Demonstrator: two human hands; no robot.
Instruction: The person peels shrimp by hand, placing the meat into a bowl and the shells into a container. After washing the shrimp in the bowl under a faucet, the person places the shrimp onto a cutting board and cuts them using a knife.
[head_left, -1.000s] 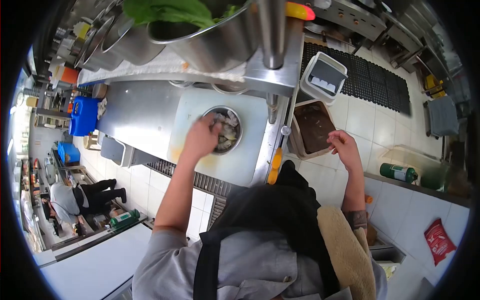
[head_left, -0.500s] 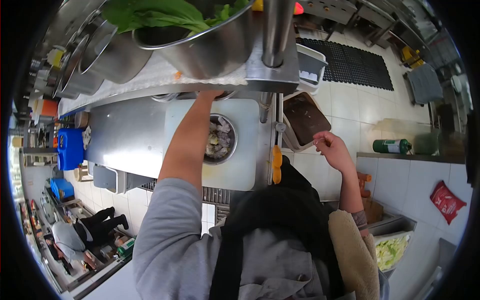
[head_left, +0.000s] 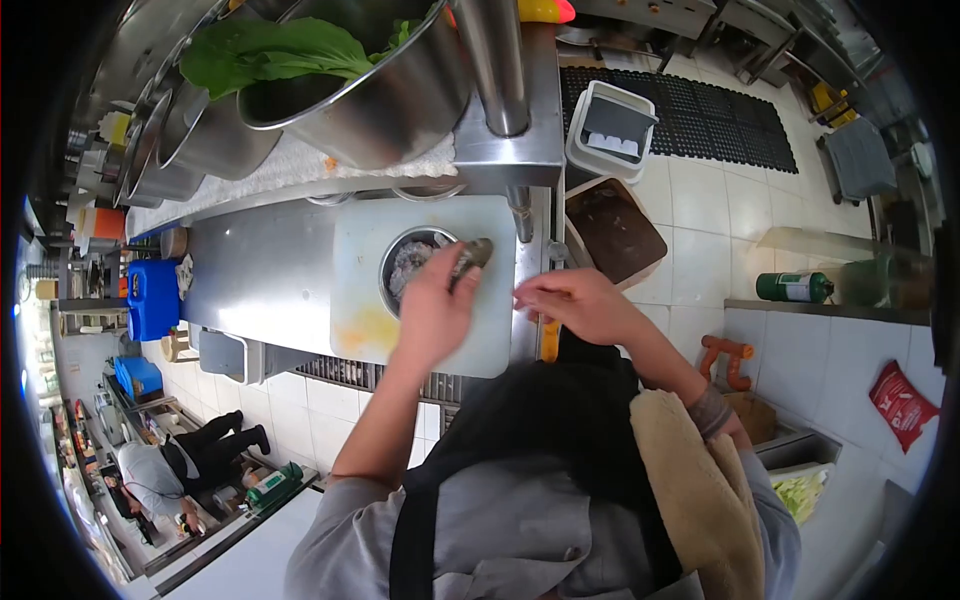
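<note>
A small dark greyish item, perhaps a shrimp, is pinched in my left hand over the right rim of a round metal bowl. Greyish, translucent pieces lie in the bowl, partly hidden by that hand. The bowl rests on a white cutting board with a yellowish stain at its lower left. My right hand is just past the board's right edge, its fingers drawn together; whether they hold anything is too small to tell.
Large metal pots, one with leafy greens, stand on a shelf above the counter. A brown-bottomed bin and a white bin are at the right. Another person is at the lower left.
My left hand has come back from under the shelf to the bowl, now with the dark item. My right hand has moved left toward the board. The view has shifted slightly.
</note>
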